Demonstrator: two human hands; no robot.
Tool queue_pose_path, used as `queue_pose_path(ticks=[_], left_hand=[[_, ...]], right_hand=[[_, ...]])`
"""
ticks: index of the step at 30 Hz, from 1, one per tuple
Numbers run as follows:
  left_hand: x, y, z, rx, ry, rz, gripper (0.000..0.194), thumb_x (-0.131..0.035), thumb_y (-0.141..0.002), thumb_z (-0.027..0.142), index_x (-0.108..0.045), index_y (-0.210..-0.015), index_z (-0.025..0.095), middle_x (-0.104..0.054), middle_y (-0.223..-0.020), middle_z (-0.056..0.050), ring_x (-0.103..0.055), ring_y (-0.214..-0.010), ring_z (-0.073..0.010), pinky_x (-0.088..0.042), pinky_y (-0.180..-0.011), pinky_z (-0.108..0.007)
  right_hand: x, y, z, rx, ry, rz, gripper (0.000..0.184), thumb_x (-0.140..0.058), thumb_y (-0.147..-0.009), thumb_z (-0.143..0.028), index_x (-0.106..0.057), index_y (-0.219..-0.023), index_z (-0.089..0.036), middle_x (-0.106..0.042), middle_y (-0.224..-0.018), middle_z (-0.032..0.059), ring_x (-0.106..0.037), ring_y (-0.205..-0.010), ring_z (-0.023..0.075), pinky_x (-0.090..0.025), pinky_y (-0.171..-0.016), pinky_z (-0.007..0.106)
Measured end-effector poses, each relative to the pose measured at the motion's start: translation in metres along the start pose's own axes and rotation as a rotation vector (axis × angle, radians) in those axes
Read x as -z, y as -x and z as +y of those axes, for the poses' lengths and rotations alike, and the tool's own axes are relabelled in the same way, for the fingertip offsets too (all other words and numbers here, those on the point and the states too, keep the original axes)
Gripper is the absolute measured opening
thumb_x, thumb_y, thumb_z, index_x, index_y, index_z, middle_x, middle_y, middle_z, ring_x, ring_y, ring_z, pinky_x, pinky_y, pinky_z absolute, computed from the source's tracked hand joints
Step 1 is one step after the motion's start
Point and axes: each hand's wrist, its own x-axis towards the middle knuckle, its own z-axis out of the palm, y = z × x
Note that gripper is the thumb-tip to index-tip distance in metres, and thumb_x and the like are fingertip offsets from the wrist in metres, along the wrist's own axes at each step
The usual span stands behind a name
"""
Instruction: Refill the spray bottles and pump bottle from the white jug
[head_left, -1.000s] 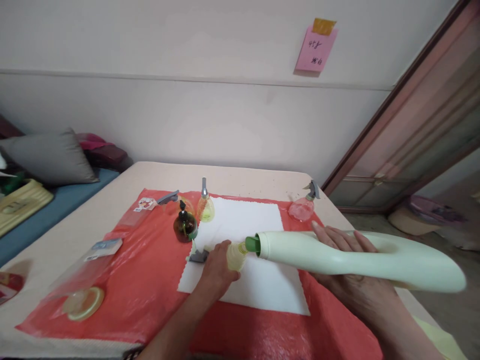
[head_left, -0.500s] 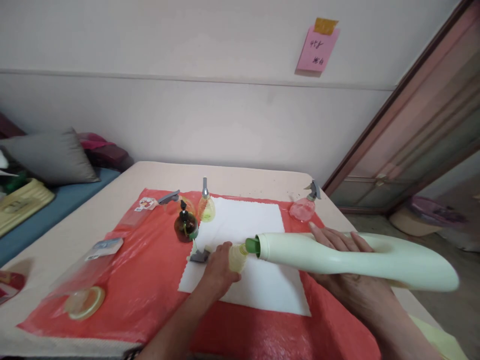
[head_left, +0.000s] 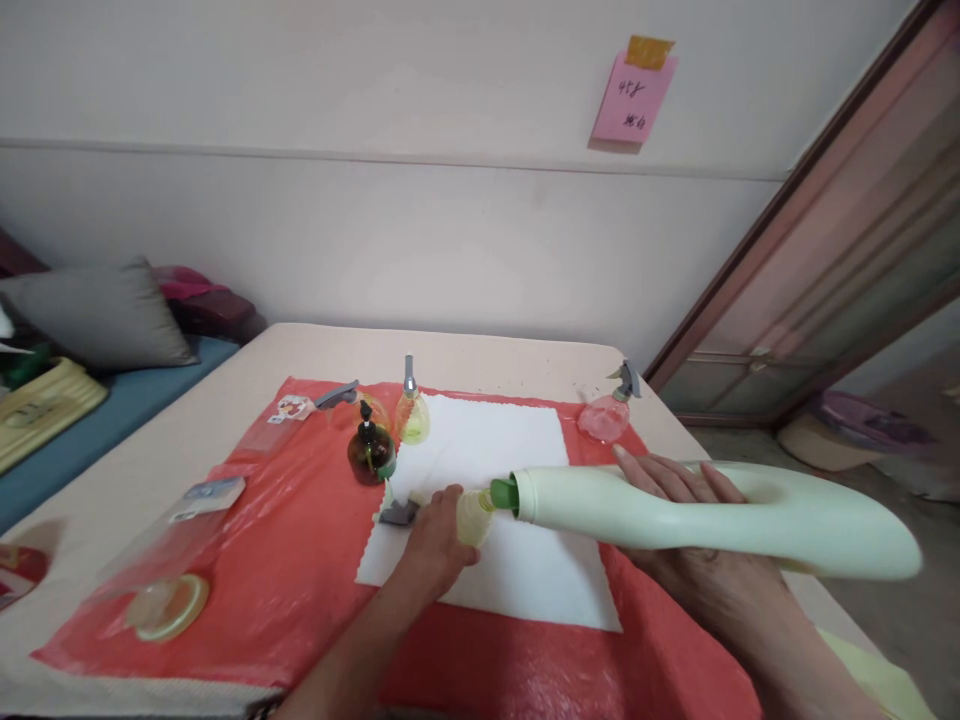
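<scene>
My left hand point(head_left: 441, 535) is closed round a small yellowish clear bottle point(head_left: 474, 518) over a white sheet point(head_left: 517, 560). In my right hand point(head_left: 690, 500) is a large pale green plastic bottle point(head_left: 585, 495), tipped nearly level. Its green spout point(head_left: 504, 492) meets the small bottle's neck; whether it goes inside I cannot tell. A grey spray head point(head_left: 400, 512) lies on the sheet just left of my left hand. Behind it stand a dark brown pump bottle point(head_left: 370, 452) and a yellow spray bottle point(head_left: 412, 417).
A pink spray bottle point(head_left: 604, 416) stands at the sheet's back right. Red plastic point(head_left: 277, 560) covers much of the table, with a clear jug-like container point(head_left: 166, 606) lying front left. Another grey spray head point(head_left: 337, 395) shows behind the brown bottle. A pink note point(head_left: 634, 98) hangs on the wall.
The pale green bottle has shifted slightly left, with my right hand on it. My left hand and the small bottle stay nearly still.
</scene>
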Motion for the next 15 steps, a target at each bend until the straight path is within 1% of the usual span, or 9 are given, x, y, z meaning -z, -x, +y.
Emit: queue_pose_path(ticks=[3, 8, 15], left_hand=[[0.0001, 0.0, 0.0001, 0.004, -0.004, -0.002, 0.083, -0.076, -0.063, 0.018, -0.044, -0.14, 0.018, -0.058, -0.131, -0.011, -0.054, -0.122, -0.03, -0.04, -0.1, -0.035], [-0.0002, 0.0001, -0.0015, -0.003, 0.001, 0.002, 0.083, -0.075, -0.064, 0.018, -0.043, -0.141, 0.018, -0.057, -0.132, -0.011, -0.054, -0.122, -0.0287, -0.039, -0.102, -0.034], [-0.0004, 0.0009, -0.0008, -0.002, 0.003, 0.009, 0.087, -0.076, -0.064, 0.019, -0.041, -0.144, 0.016, -0.056, -0.135, -0.012, -0.053, -0.124, -0.0296, -0.038, -0.104, -0.035]], right_hand=[[0.0004, -0.0009, -0.0006, 0.003, 0.004, 0.001, 0.06, -0.06, -0.091, -0.028, -0.042, -0.147, -0.013, -0.065, -0.128, 0.0169, -0.059, -0.115, 0.0329, -0.038, -0.107, 0.056], [-0.0003, -0.0003, -0.0001, -0.001, -0.008, 0.0, 0.062, -0.059, -0.092, -0.029, -0.04, -0.148, -0.012, -0.065, -0.127, 0.0168, -0.059, -0.115, 0.0329, -0.038, -0.107, 0.056], [-0.0007, 0.0009, 0.0003, -0.007, -0.012, -0.002, 0.062, -0.059, -0.092, -0.03, -0.04, -0.149, -0.014, -0.065, -0.127, 0.0165, -0.059, -0.114, 0.0329, -0.038, -0.107, 0.055]])
